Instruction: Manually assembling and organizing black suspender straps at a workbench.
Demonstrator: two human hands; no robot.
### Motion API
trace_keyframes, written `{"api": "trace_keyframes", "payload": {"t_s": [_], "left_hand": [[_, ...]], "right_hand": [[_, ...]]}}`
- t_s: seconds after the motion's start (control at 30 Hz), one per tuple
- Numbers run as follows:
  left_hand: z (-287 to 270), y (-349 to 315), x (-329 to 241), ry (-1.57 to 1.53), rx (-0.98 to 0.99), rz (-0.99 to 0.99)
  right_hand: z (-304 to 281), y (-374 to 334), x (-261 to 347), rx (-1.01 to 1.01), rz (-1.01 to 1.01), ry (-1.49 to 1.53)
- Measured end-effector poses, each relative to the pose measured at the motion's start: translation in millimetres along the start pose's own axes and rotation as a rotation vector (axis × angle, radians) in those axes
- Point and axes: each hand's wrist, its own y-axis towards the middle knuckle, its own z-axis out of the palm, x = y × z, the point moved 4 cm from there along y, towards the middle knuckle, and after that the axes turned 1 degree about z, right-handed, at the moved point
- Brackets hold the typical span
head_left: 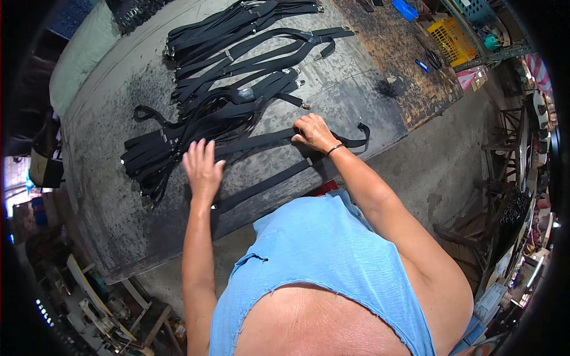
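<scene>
Black elastic suspenders with metal clips lie across the worn grey table. One pair of suspenders (261,188) is stretched out close to me, one strap along the table's near side. My right hand (314,133) has its fingers curled down on the upper strap of that pair, and a short clipped end bends up to the right of my wrist. My left hand (203,171) is flat with fingers apart, beside the near heap of suspenders (155,155); whether it presses on a strap is hidden. Further off lies a neater bundle of suspenders (237,24).
The table (107,225) joins a scorched wooden board (380,53) on the right. On or beside it are a blue pen-like item (422,66), a yellow basket (452,41) and a blue tray (405,9). A pale sack (86,62) rests at far left. Racks (504,154) stand right.
</scene>
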Motion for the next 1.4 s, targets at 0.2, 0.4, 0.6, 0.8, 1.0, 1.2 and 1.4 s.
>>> {"api": "trace_keyframes", "payload": {"t_s": [0.2, 0.4, 0.6, 0.8, 1.0, 1.2, 1.4], "left_hand": [[63.4, 59.0, -119.1, -0.282, 0.020, 0.290], [127.5, 65.7, -130.7, -0.459, 0.214, 0.256], [126.9, 67.8, -128.5, -0.383, 0.159, 0.329], [133.1, 68.1, -132.3, -0.309, 0.149, 0.358], [125.8, 65.5, -140.6, -0.339, 0.111, 0.360], [130.4, 67.5, -143.7, -0.364, 0.105, 0.352], [134.9, 66.0, -144.8, -0.314, 0.110, 0.311]], "right_hand": [[-7.1, -3.9, 7.5, -0.048, -0.022, 0.073], [-11.9, -8.0, -1.2, -0.106, -0.053, 0.107], [-11.3, -11.4, -11.9, -0.063, -0.085, 0.098], [-18.8, -16.1, -12.0, -0.041, -0.051, 0.035], [-102.5, -70.0, -42.2, -0.148, 0.153, -0.029], [-108.4, -111.0, -96.4, 0.277, 0.356, -0.060], [-126.9, -60.4, -110.5, 0.387, 0.400, -0.125]]}}
